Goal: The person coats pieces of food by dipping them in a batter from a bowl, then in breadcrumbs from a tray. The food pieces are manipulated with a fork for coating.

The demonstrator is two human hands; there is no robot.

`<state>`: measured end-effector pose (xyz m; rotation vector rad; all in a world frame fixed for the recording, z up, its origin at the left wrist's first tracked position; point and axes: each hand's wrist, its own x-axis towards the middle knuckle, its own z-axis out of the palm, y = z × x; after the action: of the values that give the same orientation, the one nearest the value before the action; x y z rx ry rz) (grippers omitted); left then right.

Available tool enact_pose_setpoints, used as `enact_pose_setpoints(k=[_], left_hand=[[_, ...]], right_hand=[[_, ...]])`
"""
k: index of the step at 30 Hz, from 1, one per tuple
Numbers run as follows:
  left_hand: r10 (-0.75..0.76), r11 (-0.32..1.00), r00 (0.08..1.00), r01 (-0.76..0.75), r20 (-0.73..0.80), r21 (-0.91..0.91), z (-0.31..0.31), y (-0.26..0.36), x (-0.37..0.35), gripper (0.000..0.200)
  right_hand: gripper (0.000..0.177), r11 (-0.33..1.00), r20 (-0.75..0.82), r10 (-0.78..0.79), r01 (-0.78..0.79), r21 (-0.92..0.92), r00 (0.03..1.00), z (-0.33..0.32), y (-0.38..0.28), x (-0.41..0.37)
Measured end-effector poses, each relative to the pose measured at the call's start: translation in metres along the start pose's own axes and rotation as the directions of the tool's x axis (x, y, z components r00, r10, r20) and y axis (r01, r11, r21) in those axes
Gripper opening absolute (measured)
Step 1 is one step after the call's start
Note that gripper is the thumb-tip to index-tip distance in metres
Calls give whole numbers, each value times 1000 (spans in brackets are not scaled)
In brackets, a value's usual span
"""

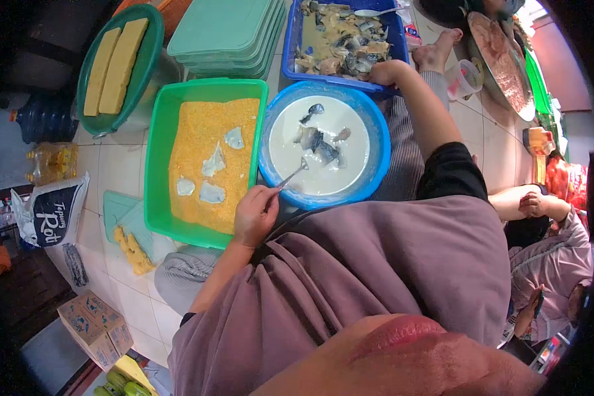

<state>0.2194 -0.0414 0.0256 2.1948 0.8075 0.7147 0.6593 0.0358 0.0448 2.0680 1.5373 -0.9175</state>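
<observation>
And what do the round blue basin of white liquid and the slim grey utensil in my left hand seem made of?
The round blue basin looks like smooth, slightly glossy plastic, its rim evenly coloured. The slim grey utensil is probably metal, given its silvery sheen.

The person's left hand [256, 211] sits close in front of the body, thumb and fingers pinched together, the bare left forearm [219, 284] angled forward. The right arm [432, 109] reaches farther out, the right hand [388, 71] lowered, its fingertips hidden.
</observation>
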Motion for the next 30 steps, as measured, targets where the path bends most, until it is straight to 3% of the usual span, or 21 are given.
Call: enact_pose_setpoints(k=[4, 8, 11, 12, 15, 18, 20, 22, 24, 27, 30], left_hand=[[16, 1000, 1000, -16, -7, -4, 0, -3, 0, 14], [46, 999, 999, -46, -20, 8, 1, -5, -1, 14], [30, 1000, 1000, -30, -4, -4, 0, -4, -1, 14], [22, 1000, 1000, -22, -2, -8, 0, -3, 0, 14], [20, 1000, 1000, -20, 4, 12, -2, -1, 0, 15], [22, 1000, 1000, -22, -6, -5, -1, -3, -1, 15], [29, 1000, 1000, -29, -6, 11, -2, -4, -2, 15], [21, 1000, 1000, -21, 2, 11, -1, -3, -3, 15], [-3, 1000, 1000, 3, 7, 5, 0, -5, -4, 15], [4, 1000, 1000, -4, 7, 7, 0, -5, -4, 15], [-8, 1000, 1000, 8, 17, 3, 0, -5, -3, 15]], right_hand=[[36, 999, 115, 14, -10, -34, 993, -16, -10, -15], [32, 968, 190, 8, -55, 243, 982, -7, 25, 16], [25, 951, 194, -94, 30, 308, 976, 1, 52, 30], [25, 934, 215, -12, -66, 352, 977, -2, 48, 20], [25, 945, 261, -112, 22, 326, 959, -3, 53, 22], [23, 867, 238, -168, 29, 497, 956, -11, 42, -1], [24, 891, 178, -255, 159, 425, 951, -16, 46, -2], [25, 879, 148, -270, 181, 441, 951, -16, 51, -5], [26, 834, 141, -219, 110, 541, 965, -18, 45, -17], [28, 930, 110, 85, -119, 349, 990, -9, 41, 7], [32, 994, 4, 107, -107, 6, 994, 1, 22, 17]])
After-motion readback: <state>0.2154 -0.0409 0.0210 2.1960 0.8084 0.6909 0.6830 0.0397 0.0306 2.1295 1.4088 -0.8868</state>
